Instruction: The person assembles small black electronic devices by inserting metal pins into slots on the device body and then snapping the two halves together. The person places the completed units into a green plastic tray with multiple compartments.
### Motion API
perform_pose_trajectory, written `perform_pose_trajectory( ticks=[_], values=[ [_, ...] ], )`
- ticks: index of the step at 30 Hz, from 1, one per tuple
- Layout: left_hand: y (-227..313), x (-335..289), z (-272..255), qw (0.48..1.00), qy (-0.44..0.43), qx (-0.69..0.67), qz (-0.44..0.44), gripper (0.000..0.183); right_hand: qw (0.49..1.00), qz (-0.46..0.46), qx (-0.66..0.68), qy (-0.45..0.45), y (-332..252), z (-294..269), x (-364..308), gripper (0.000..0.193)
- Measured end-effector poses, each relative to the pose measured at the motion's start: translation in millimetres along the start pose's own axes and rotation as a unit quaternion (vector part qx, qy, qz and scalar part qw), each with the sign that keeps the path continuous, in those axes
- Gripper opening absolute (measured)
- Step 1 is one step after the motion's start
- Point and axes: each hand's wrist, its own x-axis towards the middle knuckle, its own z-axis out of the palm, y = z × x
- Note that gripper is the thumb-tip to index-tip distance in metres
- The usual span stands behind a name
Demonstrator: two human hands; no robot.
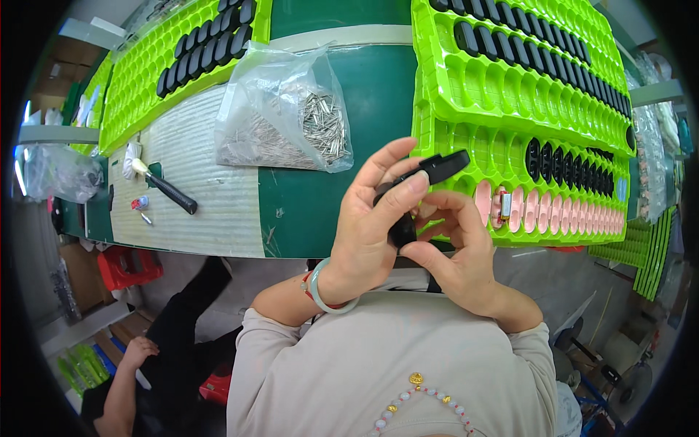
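In front of my chest, above the table's near edge, my left hand (368, 218) is closed round a black oval plastic casing (445, 167), its thumb lying across it. A second dark portion, a black curved part (403, 231), shows lower down between the two hands. Whether it joins the upper casing is hidden by my fingers. With thumb and bent fingers, my right hand (466, 255) grips this lower part from the right. The green tray (502, 137) just beyond holds black shells (557, 160) and a row of pink shells (546, 213), one carrying a small silver-and-red component (504, 206).
A clear bag of small metal pins (284, 124) lies on the green table (382, 87). Left of it are a black-handled tool (171, 191) and a small red-and-blue item (140, 202). More green trays (138, 98) hold black casings. At lower left a person's arm (124, 386) shows.
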Motion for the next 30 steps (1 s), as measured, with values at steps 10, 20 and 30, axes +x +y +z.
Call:
perform_pose_trajectory(
  ticks=[10,20,30],
  values=[
    [0,-3,-1,0.998,-0.004,0.069,0.009,0.047,0.968,0.068,0.242,0.000,-14,-44,19,0.048],
    [-28,3,-14,0.958,-0.044,0.214,0.188,0.048,0.929,0.040,0.359,0.084,6,-7,11,0.038],
    [-15,-4,-26,0.996,-0.038,0.068,0.039,0.034,0.913,0.041,0.398,0.082,11,-15,9,0.033]
  ],
)
